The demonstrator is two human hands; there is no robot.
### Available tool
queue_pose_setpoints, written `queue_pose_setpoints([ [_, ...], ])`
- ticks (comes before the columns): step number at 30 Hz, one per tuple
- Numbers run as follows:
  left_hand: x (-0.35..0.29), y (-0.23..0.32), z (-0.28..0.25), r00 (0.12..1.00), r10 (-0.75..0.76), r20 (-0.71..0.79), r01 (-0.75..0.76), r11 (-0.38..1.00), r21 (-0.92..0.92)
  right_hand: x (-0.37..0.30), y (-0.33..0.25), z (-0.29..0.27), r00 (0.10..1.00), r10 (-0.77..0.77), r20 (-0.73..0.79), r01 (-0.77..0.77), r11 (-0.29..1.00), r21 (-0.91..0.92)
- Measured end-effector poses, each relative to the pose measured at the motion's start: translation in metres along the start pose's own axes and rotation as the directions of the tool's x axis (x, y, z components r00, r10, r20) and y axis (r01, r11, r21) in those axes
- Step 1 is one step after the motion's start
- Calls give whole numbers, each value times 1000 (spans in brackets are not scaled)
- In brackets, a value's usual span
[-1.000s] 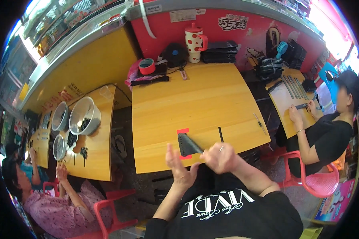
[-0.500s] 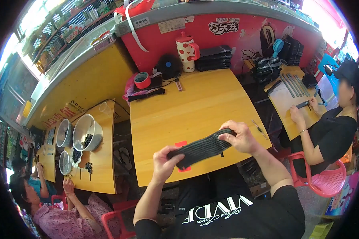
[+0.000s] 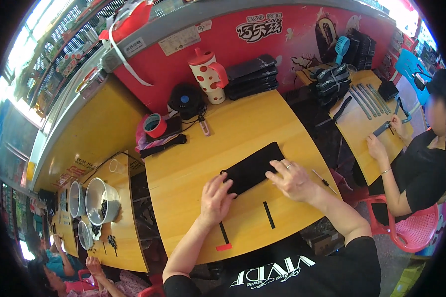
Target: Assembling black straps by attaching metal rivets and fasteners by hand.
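A black rectangular piece of what looks like cloth [image 3: 252, 168] lies flat and slanted on the wooden table in front of me. My left hand [image 3: 215, 199] rests at its near left corner, fingers spread. My right hand [image 3: 293, 179], with a ring on one finger, lies over its right edge, fingers apart and lightly bent. Neither hand grips the piece. Closer to me, two thin black strips [image 3: 268, 215] stick to the tabletop, the left one ending at a short red tape piece [image 3: 224, 247].
A pen-like tool [image 3: 324, 181] lies at the table's right edge. At the back stand a dotted tumbler [image 3: 208, 79], a stack of black packs [image 3: 250, 79], a black fan [image 3: 184, 101] and a red tape roll [image 3: 155, 126]. People work at side tables; plastic bowls [image 3: 102, 200] stand left.
The black piece, held up stretched between both hands before, now lies on the table, farther from me. My hands have let go and opened. The view has shifted, showing the strips.
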State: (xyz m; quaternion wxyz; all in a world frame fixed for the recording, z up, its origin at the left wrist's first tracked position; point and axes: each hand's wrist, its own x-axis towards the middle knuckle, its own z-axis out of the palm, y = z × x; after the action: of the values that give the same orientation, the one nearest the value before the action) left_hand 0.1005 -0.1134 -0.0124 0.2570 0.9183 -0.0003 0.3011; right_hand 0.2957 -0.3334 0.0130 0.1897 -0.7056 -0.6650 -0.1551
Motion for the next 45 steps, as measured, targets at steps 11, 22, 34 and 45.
queue_pose_setpoints([
  [11,-5,-12,-4,921,-340,-188,343,939,-18,56,-10,42,930,-285,231,349,881,-321],
  [22,-7,-21,1,894,-398,-207,392,917,-74,76,28,54,957,-245,157,289,865,-410],
  [34,-11,-24,1,865,-461,-199,445,887,-118,96,92,-50,938,-50,343,127,970,-207],
  [45,-2,-19,2,887,-427,-174,415,904,-103,204,237,-59,934,-356,-31,185,556,-810],
])
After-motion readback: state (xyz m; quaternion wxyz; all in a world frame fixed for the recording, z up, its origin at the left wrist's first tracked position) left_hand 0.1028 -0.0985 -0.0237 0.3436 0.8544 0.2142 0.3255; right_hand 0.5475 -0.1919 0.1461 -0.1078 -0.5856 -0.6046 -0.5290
